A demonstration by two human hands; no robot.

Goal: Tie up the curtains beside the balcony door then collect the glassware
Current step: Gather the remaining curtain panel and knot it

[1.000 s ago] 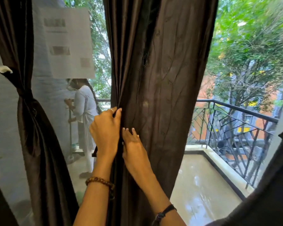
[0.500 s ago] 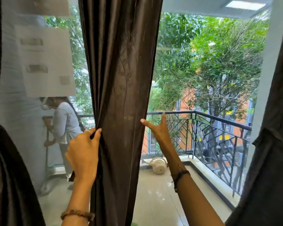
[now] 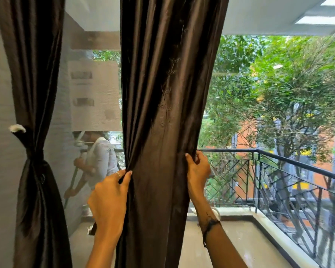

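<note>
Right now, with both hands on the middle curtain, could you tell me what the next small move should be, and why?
Probably draw the two hands together to bunch the middle curtain. The left hand pinches its left edge and the right hand grips its right edge, yet the cloth between them hangs spread and untied, unlike the left curtain, already cinched by its tie.

1. a dark brown curtain [image 3: 162,117] hangs in the middle, drawn in narrow at hand height.
2. the left hand [image 3: 109,198] pinches its left edge; the right hand [image 3: 197,175] curls round its right edge.
3. a second curtain [image 3: 35,132] at left is already tied at its waist.
4. behind the glass, a balcony railing [image 3: 278,157] and trees [image 3: 278,89].
</note>
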